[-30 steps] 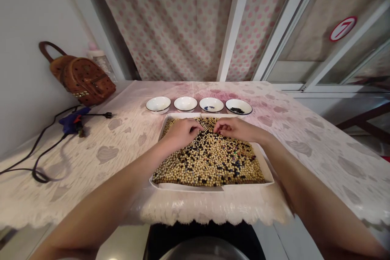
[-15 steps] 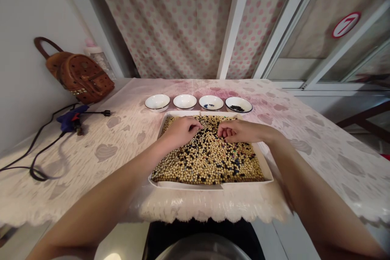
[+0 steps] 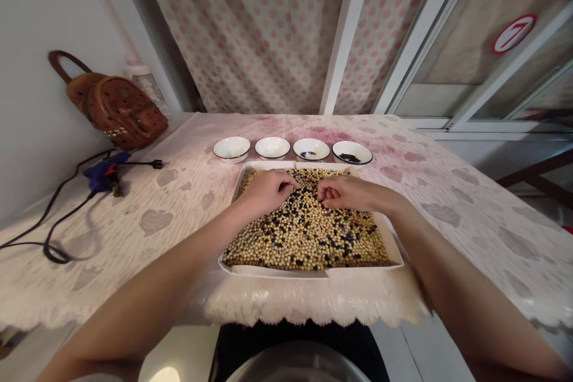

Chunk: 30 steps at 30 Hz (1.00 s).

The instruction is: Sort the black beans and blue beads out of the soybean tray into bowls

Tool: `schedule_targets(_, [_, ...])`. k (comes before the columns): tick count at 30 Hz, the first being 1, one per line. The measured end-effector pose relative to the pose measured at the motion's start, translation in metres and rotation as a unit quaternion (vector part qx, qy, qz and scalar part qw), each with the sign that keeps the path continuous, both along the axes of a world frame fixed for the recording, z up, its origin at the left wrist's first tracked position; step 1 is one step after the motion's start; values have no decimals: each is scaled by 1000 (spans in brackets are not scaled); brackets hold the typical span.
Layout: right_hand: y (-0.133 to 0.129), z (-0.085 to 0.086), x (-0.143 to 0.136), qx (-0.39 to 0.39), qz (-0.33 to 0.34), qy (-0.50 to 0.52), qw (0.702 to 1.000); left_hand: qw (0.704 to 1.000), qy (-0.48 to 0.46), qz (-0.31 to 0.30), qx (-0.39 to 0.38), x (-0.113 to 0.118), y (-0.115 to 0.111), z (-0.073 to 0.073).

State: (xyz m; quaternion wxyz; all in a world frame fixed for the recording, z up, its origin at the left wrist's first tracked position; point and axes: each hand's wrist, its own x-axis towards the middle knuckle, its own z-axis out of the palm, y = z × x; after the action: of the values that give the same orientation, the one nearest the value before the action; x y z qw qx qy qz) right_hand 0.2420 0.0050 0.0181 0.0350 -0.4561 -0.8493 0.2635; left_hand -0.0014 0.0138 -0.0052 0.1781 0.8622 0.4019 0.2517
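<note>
A shallow white box [image 3: 394, 250] in front of me is filled with small round beads [image 3: 299, 239], mostly pale yellow with black and dark blue ones mixed in. My left hand [image 3: 271, 191] rests over the upper left of the beads, its fingers curled and pressed together. What it pinches, if anything, is too small to make out. Over the upper right of the box, my right hand [image 3: 344, 193] has its fingers curled down at the beads, thumb near them. Its fingertips are close to the black beads, and anything in them is hidden.
Behind the box stands a row of white bowls: one with black beads [image 3: 352, 152], one with a few dark blue beads [image 3: 311, 149], and two others [image 3: 272, 147] further left. A brown backpack [image 3: 125, 110], a bottle [image 3: 145, 80] and a blue corded tool [image 3: 105, 173] lie left.
My right hand has shifted slightly left over the beads. My left hand stays in nearly the same place. The view has tilted very slightly.
</note>
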Motion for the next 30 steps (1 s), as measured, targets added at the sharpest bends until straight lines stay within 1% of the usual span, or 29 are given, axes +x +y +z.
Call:
schedule_targets(4, [1, -1, -1, -4, -9, -8, 1000, 1000, 7, 3, -2, 1, -1, 1])
schedule_targets(10, [-2, 0, -4, 28, -7, -26, 999, 1000, 1, 0, -5, 1, -2, 2])
schedule_targets(13, [-3, -2, -5, 67, -14, -9, 998, 1000, 3, 0, -3, 1, -1, 1])
schedule_targets(15, [0, -3, -5, 117, -43, 25, 992, 1000, 3, -3, 1, 1, 0, 1])
schedule_targets(17, [7, -3, -4, 183, -89, 71, 977, 1000, 2, -2, 0, 1, 1, 0])
schedule_targets(19, [19, -5, -3, 247, -135, 110, 953, 1000, -1, 0, -1, 1, 2, -1])
schedule_targets(21, [35, -8, -2, 295, -163, 121, 934, 1000, -6, -2, 3, 1, 2, -2])
schedule_targets(23, [52, -12, -1, 327, -170, 99, 924, 1000, -14, -10, 8, 0, 3, -3])
schedule_targets(25, [67, -16, -2, 337, -167, 76, 923, 1000, -21, -13, 9, -1, 3, -4])
schedule_targets(27, [78, -21, -3, 327, -161, 56, 930, 1000, -24, -10, 9, -1, 4, -4])
schedule_targets(30, [85, -25, -3, 309, -158, 44, 937, 1000, -25, -3, 10, -2, 5, -5])
